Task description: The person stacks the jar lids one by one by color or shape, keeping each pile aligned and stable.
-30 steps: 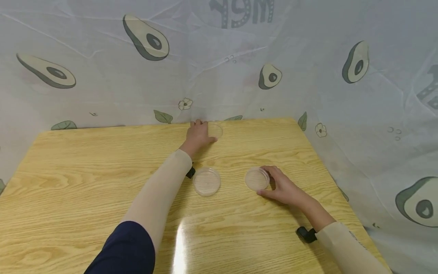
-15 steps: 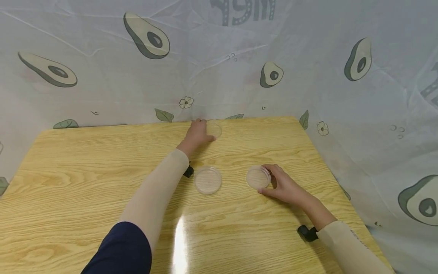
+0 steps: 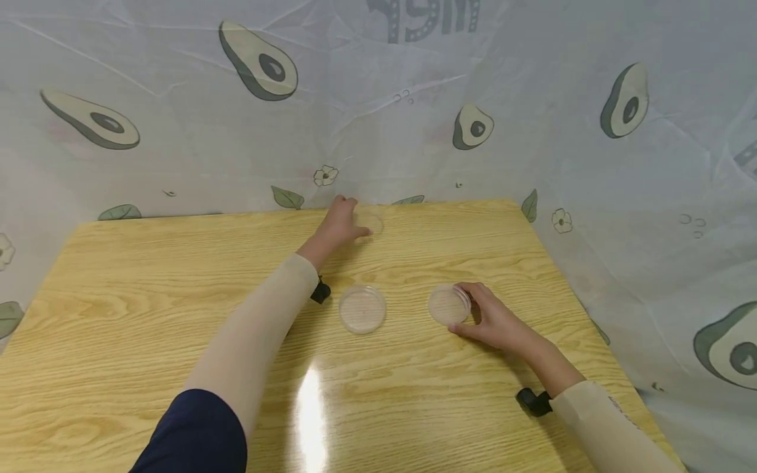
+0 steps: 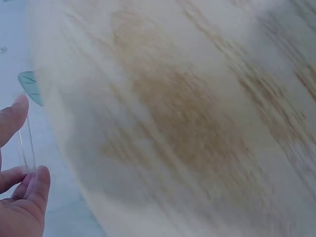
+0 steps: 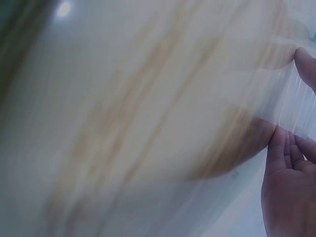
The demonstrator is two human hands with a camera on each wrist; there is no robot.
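Observation:
My left hand (image 3: 341,223) is at the far edge of the table, thumb and fingers on either side of a thin clear petri dish (image 3: 372,225). In the left wrist view that petri dish (image 4: 27,145) shows edge-on, pinched between thumb and fingertips. Nearer the front right, my right hand (image 3: 493,320) grips clear petri dishes (image 3: 447,306) that look stacked, with several rim lines in the right wrist view; their exact number is hard to tell. Between the two hands, another clear petri dish (image 3: 362,310) lies flat on the table, untouched.
The wood-grain table (image 3: 177,289) stretches left and forward of the hands. A pale curtain (image 3: 378,131) printed with avocados hangs along its back and right edges. A black wrist camera (image 3: 534,402) sits beneath the right forearm, and another (image 3: 321,291) by the left wrist.
The left hand has risen slightly and shifted a little left at the far edge, still holding its petri dish. The right hand stays in place on its dishes. The head view has shifted slightly.

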